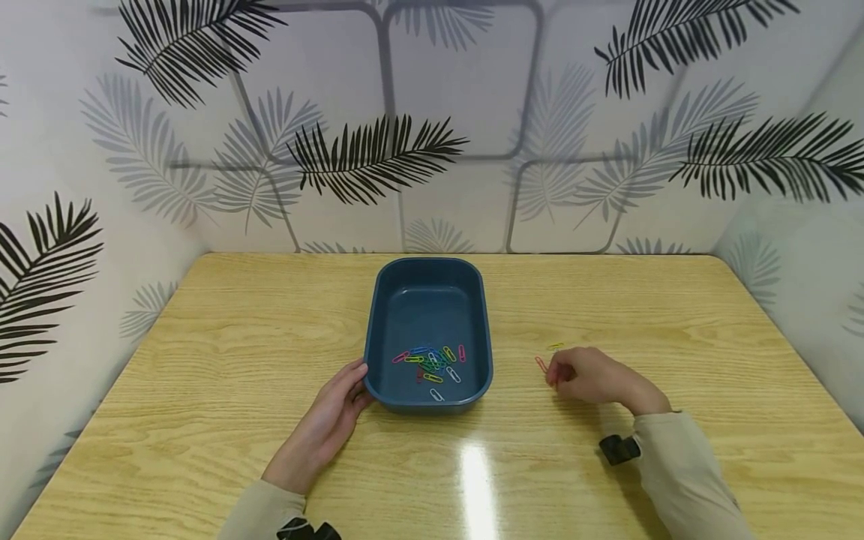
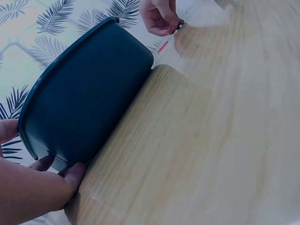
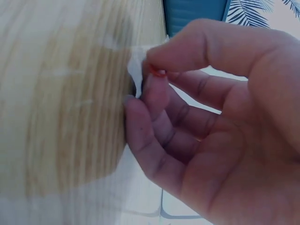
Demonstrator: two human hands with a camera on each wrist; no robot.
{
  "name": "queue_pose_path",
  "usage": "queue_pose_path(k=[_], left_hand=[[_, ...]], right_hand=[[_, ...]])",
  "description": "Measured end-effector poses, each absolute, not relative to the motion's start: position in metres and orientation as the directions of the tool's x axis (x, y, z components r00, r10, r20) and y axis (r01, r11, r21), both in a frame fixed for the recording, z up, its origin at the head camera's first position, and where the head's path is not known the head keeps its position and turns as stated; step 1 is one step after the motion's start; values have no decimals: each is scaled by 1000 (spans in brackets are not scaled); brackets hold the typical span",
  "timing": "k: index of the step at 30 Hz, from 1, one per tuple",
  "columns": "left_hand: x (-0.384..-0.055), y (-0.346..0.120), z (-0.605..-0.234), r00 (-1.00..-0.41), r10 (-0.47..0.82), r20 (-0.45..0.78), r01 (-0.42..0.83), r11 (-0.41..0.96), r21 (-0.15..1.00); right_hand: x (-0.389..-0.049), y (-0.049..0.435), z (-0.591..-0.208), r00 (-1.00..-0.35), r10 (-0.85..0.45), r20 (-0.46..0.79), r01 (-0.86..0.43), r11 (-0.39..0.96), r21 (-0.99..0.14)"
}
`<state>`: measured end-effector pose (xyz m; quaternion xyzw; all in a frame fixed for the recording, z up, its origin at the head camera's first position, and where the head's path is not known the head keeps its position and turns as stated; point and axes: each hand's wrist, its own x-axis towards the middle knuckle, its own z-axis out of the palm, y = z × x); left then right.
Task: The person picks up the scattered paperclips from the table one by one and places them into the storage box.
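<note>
A dark blue rectangular tray (image 1: 388,315) stands on the table, with several coloured paper clips (image 1: 433,378) scattered in its near half. My left hand (image 1: 327,416) holds the tray at its near left corner; in the left wrist view the thumb is at the rim and the fingers are low against the wall. Right of the tray, my right hand (image 1: 597,379) is down at the tabletop, pinching a red paper clip (image 3: 158,72) between thumb and forefinger, mostly hidden by the fingertips. Just beside these fingers lie a pink-red clip (image 1: 541,364) and, farther back, a yellow clip (image 1: 556,346).
The light wooden table (image 1: 270,315) reaches back to a wall covering (image 1: 452,82) with a leaf pattern, which also rises along both sides. Black wrist mounts (image 1: 619,449) sit at the beige sleeves (image 1: 685,472). Light glares off the table's near middle.
</note>
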<state>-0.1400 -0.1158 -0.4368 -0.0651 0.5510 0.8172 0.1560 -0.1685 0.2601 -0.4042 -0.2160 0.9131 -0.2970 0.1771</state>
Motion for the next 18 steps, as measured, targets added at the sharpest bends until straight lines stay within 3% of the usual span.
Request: queue_pose_path(k=[18], left_hand=[[-140, -117, -438, -945, 180, -273, -321, -353, 879]], right_hand=[[-193, 222, -374, -936, -347, -65, -213, 701, -681]])
